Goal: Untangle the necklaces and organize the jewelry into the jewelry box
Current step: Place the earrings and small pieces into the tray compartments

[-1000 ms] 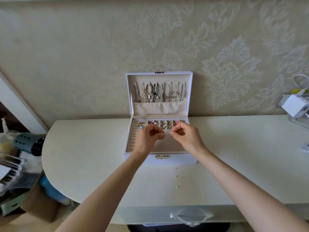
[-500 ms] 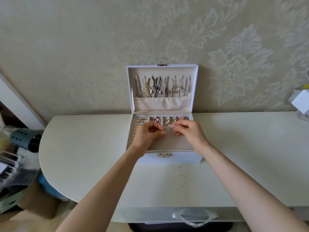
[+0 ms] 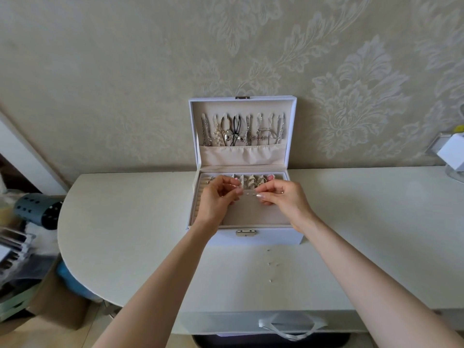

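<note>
A white jewelry box (image 3: 276, 237) stands open against the wall, its lid (image 3: 242, 106) upright. Several necklaces (image 3: 241, 131) hang in a row inside the lid above a fabric pocket. Rings and a pink piece (image 3: 270, 177) fill the small back compartments. Over the beige tray, my left hand (image 3: 218, 199) and my right hand (image 3: 286, 199) face each other, fingertips almost meeting. Between them they pinch a small piece with tiny shiny stud earrings (image 3: 250, 194); what the studs sit on is too fine to make out.
Three tiny beads (image 3: 270, 263) lie on the white table (image 3: 376, 222) in front of the box. A dark blue perforated object (image 3: 37, 209) and clutter sit off the left edge. A white adapter (image 3: 452, 154) is at far right. A bag handle (image 3: 288, 327) hangs below the front edge.
Both hands have moved a little farther back over the tray, toward the small compartments, still pinching the small piece. The view has shifted closer to the box.
</note>
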